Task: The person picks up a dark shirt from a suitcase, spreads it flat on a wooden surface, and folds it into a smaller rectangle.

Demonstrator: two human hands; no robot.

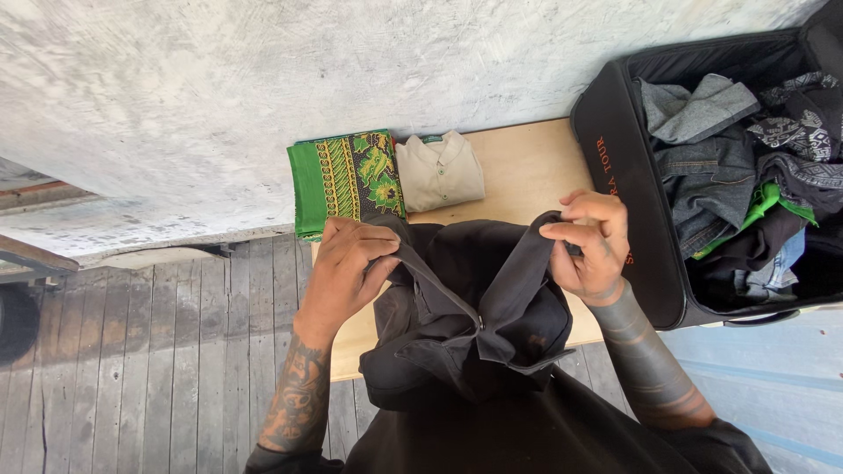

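Dark charcoal collared cloth shirt (pixel 474 316) held over the near edge of the surface, unfolded, its collar end toward the person. Left hand (pixel 347 263) pinches one shoulder; right hand (pixel 590 246) is clenched on the other. Judged: fold barely begun. Beyond it, already folded: a green patterned cloth (pixel 344 180) and a beige buttoned shirt (pixel 439 169), side by side. Many crumpled garments (pixel 738 167) remain in the open black suitcase (pixel 619 193) to the right. Surface: pale wooden board (pixel 527 162). Grey plank floor (pixel 158 351) below, whitish rough wall (pixel 263 79) beyond.
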